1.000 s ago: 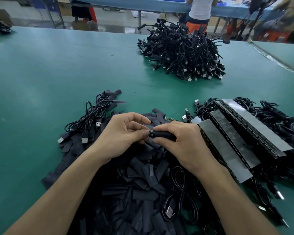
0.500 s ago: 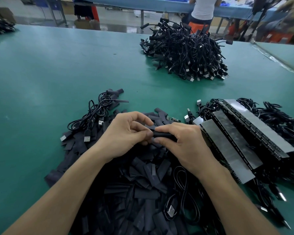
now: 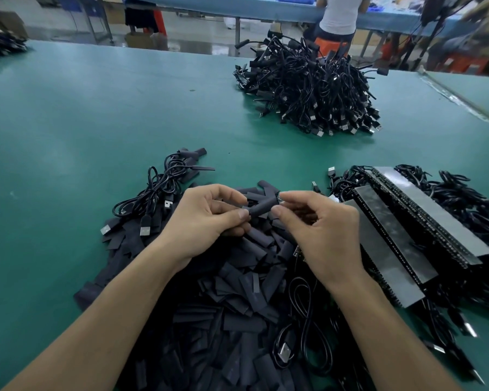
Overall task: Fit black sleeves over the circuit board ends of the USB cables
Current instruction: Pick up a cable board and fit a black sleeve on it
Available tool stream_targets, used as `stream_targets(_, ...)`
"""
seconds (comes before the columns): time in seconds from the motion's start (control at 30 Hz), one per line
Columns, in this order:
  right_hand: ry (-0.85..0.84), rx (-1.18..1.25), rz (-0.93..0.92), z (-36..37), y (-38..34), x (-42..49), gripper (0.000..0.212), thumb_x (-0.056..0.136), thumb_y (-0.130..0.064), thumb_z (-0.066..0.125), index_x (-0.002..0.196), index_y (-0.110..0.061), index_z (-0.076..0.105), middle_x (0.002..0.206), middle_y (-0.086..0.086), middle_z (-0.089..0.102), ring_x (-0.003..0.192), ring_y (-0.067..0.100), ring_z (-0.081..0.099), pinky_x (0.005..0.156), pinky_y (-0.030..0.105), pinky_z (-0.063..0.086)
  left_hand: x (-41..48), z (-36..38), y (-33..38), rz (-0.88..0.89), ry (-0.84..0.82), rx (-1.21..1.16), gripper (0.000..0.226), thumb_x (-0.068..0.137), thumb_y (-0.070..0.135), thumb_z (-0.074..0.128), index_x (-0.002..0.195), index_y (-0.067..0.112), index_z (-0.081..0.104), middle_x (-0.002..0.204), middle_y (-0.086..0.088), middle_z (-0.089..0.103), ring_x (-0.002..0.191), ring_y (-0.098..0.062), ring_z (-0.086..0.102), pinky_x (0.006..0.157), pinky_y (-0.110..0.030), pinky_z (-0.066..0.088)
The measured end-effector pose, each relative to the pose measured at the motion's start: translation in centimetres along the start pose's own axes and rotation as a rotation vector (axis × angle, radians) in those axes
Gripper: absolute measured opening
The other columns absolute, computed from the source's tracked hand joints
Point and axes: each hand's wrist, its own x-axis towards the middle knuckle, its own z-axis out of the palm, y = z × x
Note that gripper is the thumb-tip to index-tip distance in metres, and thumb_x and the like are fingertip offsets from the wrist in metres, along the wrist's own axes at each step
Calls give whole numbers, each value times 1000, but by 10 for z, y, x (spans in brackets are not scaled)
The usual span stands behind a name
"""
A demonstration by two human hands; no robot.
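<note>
Black sleeve (image 3: pixel 261 209), ends pinched by left hand (image 3: pixel 206 221), right hand (image 3: pixel 322 232) fingers (image 3: pixel 294 196), green table (image 3: pixel 124 108) beyond

Matt black sleeves (image 3: pixel 226 311) on a smooth green table (image 3: pixel 96 114).
Glossy cables (image 3: pixel 308 83) upper right; shiny metal plugs (image 3: pixel 145 230); reflective grey strips (image 3: pixel 390 244) right.

Two hands hold one sleeve over a heap of sleeves on a work table (image 3: pixel 96 122).
The left hand (image 3: pixel 206 218) and right hand (image 3: pixel 322 230) meet mid-table, each pinching one end of the sleeve (image 3: pixel 261 210) between them. Beneath them the heap of sleeves (image 3: pixel 223 306) spreads toward the viewer. A bundle of USB cables (image 3: pixel 153 190) lies on the heap's left edge. Rows of circuit boards (image 3: pixel 407 235) lie just right of it. A large pile of cables (image 3: pixel 308 88) sits well behind, near the table's far edge.
</note>
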Motion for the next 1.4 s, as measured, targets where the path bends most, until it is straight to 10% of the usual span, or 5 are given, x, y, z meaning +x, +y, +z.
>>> stream_targets(0.4, -212, 123, 106, 7, 4, -5, 50, 76, -18, 84, 124, -16, 69, 92, -13, 72, 78, 1, 65, 70, 9, 46, 1, -2, -1, -16, 21, -38, 16, 85, -7, 70, 91, 7, 66, 69, -13, 72, 64, -19, 72, 58, -19, 55)
stream_targets(0.73, -126, 347, 226, 0, 0, -2, 23, 81, -8, 79, 85, -28, 70, 79, -6, 73, 73, 12, 69, 71, 28, 58, -4, -1, 5, 49, -27, 14, 18, 83, -5, 73, 94, 6, 66, 73, -11, 73, 68, -21, 72, 61, -21, 56)
stream_targets(1.1, 44, 600, 350, -16, -19, 14, 12, 86, -3, 72, 88, -15, 69, 70, -2, 70, 61, 9, 61, 58, 17, 49, -6, -19, 20, 338, 31, 961, 33, 81, 65, 53, 81, 36, 67, 70, 14, 63, 71, -6, 58, 71, -37, 52)
stream_targets(1.4, -211, -174, 277, -35, -29, 16, 13, 86, -20, 73, 96, -29, 72, 79, -14, 72, 77, -3, 67, 75, 17, 55, 8, -47, 21, 248, 480, 704, 26, 98, 38, 57, 74, 27, 58, 59, 11, 69, 51, -10, 65, 56, -32, 51)
